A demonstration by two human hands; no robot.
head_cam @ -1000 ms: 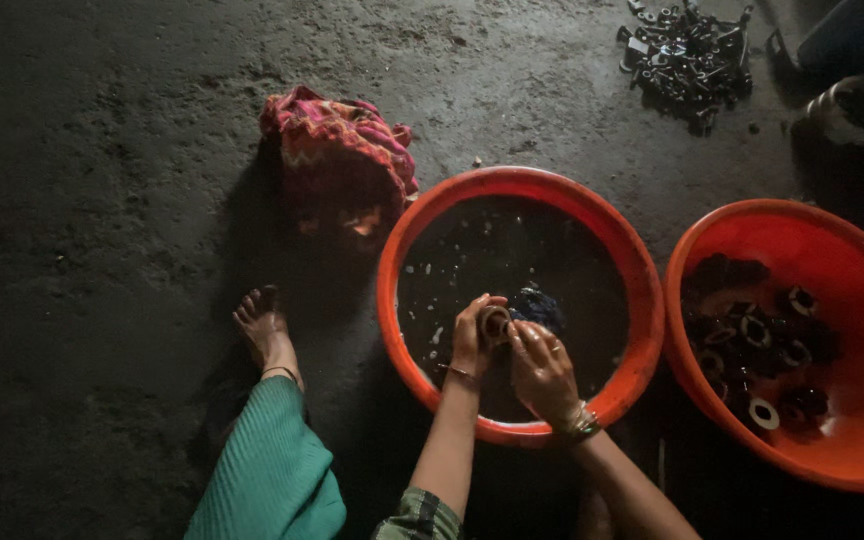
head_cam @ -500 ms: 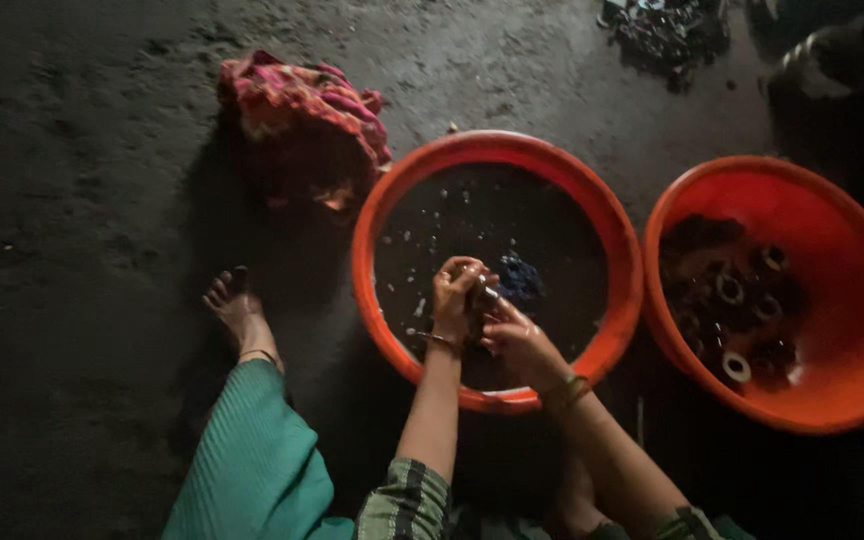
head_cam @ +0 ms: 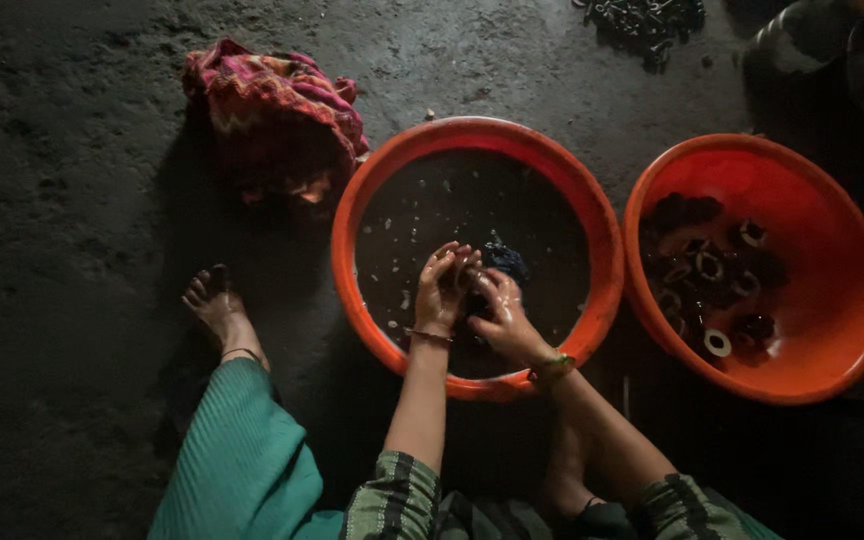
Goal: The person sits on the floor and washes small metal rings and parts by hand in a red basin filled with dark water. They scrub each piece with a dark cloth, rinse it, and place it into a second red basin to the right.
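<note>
Both hands work together over the near half of an orange basin filled with dark, soapy water, which sits on the rough concrete floor. The left hand has its fingers curled in a narrow grip around a small dark part that sits between the two hands, just above the water; the right hand presses against the same part from the right, its fingers closed on it too, though how firmly cannot be told in the dim light. A dark blue cloth lies in the water just beyond the fingers. To the right, just beside the basin, a second orange basin holds a heap of dark rings and round metal parts. A crumpled pink patterned cloth lies on the floor at the far left of the basin, and a bare foot rests to its near left.
</note>
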